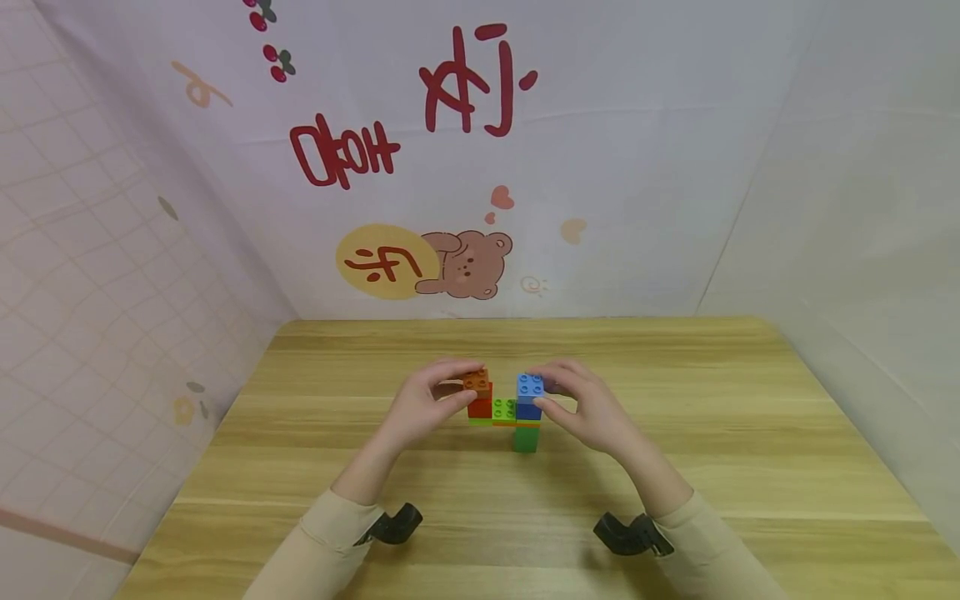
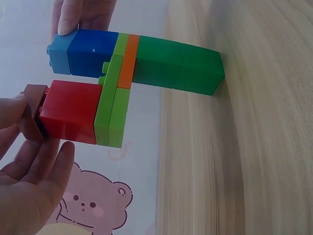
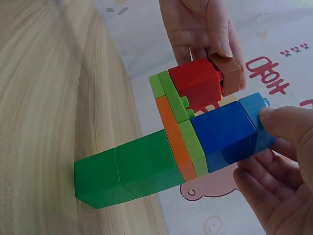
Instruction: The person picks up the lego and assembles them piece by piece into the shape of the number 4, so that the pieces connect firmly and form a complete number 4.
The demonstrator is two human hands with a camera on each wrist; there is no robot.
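Note:
My left hand [image 1: 423,404] pinches a small brown brick [image 2: 33,112] between thumb and fingers. It sits tilted on top of a red brick [image 2: 71,110], with a gap showing at one side. My right hand [image 1: 592,408] grips a light blue brick [image 1: 529,387] by its sides, flush on a dark blue brick [image 3: 222,129]. Both stacks stand on thin lime green bricks [image 2: 108,110] joined with a thin orange brick [image 3: 171,132]. Under the blue side, two green bricks [image 3: 142,164] form a column down to the table; the red side overhangs with no support below.
The wooden table [image 1: 480,533] ends at a white backdrop cloth [image 1: 637,167] behind the bricks. The cloth carries a printed bear [image 1: 468,267] and red lettering. Black wrist mounts [image 1: 397,525] project inward from both sleeves over the table.

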